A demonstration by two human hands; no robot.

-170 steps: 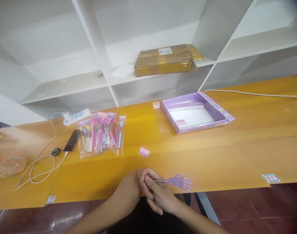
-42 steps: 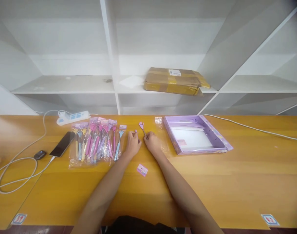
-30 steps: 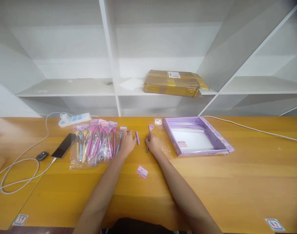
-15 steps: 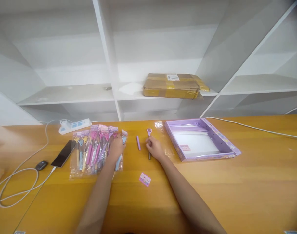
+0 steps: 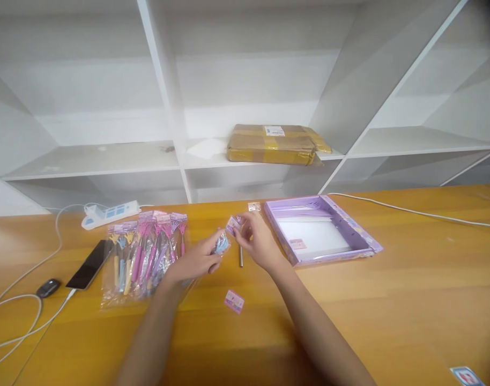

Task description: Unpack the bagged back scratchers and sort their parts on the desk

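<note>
My left hand point(image 5: 202, 256) is closed around a blue hand-shaped back scratcher point(image 5: 221, 244) in a clear plastic sleeve. Its handle is mostly hidden in my fist. The fingers of my right hand point(image 5: 258, 238) pinch the card label point(image 5: 232, 225) at the top of that sleeve. Below them, the metal rod point(image 5: 240, 256) of an unwrapped scratcher lies on the table, its head largely covered by my right hand. Several bagged back scratchers point(image 5: 148, 252) in pink, yellow, blue and purple lie side by side, left of my left hand. A loose pink card point(image 5: 234, 302) rests in front of my hands.
A shallow purple box point(image 5: 277, 236) stands on the right with a purple scratcher and a card inside. On the left are a phone point(image 5: 90, 265), a black mouse-like object point(image 5: 47, 288), a white power strip point(image 5: 111, 213) and cables. A taped carton point(image 5: 275, 145) sits on the shelf.
My left hand has lifted the blue bagged scratcher from the row and moved it right. My right hand has let go of the unwrapped scratcher and taken hold of the sleeve's label.
</note>
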